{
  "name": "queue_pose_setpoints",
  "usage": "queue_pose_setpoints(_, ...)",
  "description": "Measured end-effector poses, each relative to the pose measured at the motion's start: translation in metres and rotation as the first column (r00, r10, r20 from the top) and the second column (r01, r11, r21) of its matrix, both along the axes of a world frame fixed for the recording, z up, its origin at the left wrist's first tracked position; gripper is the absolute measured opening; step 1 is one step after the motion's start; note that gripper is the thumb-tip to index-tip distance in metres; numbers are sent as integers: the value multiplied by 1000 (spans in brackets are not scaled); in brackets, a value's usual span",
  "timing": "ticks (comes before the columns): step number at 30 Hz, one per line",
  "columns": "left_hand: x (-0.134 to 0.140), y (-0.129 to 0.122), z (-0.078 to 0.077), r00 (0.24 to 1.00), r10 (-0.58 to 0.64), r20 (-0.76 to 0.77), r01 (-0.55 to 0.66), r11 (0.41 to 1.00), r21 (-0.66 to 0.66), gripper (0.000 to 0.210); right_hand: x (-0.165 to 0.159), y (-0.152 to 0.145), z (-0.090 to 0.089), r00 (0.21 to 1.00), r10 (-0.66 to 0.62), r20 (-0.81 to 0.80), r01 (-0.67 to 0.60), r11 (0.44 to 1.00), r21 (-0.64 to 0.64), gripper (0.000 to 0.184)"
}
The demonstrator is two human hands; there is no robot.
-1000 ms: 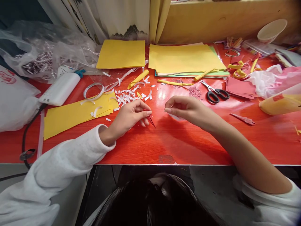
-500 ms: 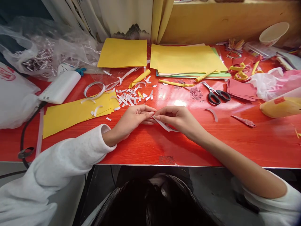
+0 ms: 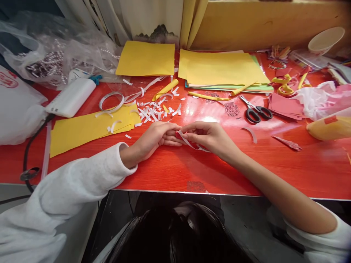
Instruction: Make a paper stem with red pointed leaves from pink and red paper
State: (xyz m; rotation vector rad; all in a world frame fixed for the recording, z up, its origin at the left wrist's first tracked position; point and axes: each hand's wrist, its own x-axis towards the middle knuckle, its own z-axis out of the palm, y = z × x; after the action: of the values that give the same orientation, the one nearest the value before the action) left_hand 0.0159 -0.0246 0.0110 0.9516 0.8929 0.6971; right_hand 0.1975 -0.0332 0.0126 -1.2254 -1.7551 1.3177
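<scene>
My right hand (image 3: 210, 136) pinches a narrow white strip (image 3: 189, 143) between thumb and fingertips. The strip's far end meets the fingertips of my left hand (image 3: 161, 134), and a curled length hangs below my right fingers. My left hand is turned palm inward with its fingers together; a small reddish bit shows at its tips, too hidden to name. Both hands are held just over the red table (image 3: 164, 168), fingertips nearly touching. Beyond them lies a heap of white paper scraps (image 3: 149, 112). Black-handled scissors (image 3: 255, 110) rest past my right hand.
Yellow paper strips (image 3: 82, 129) and a roll of white tape (image 3: 111, 101) lie left. Yellow sheets (image 3: 146, 58) and a paper stack (image 3: 219, 67) stand behind. Red paper pieces (image 3: 285, 106) sit right. A white power bank-like block (image 3: 72, 98) and plastic bags (image 3: 16, 109) fill the left side.
My left thumb has drawn back from its pinch and the left fingers have straightened. My right hand still pinches the white strip. The view has shifted slightly.
</scene>
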Motion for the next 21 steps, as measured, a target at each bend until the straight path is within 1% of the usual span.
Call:
queue_pose_setpoints(3,0,1,0,1000,19,11,-19,1000,-22,26,0,2,1,1000,20,0,-20,999,31,24)
queue_pose_setpoints(5,-1,1,1,1000,13,-2,-13,1000,-14,23,2,3,1,999,39,-35,-39,999,6,27)
queue_pose_setpoints(8,-3,1,1,999,-30,-34,30,1000,3,19,5,6,2,996,62,-67,-66,996,-58,28)
queue_pose_setpoints(14,-5,3,-3,992,-80,-94,86,995,57,23,9,5,2,995,83,60,-78,993,-87,28)
queue_pose_setpoints(17,-4,3,-4,991,-67,-113,76,994,74,22,10,5,2,990,110,93,-106,993,-47,28)
queue_pose_setpoints(21,-2,3,-4,988,-46,-149,56,996,65,17,7,5,3,977,177,121,-178,984,2,23)
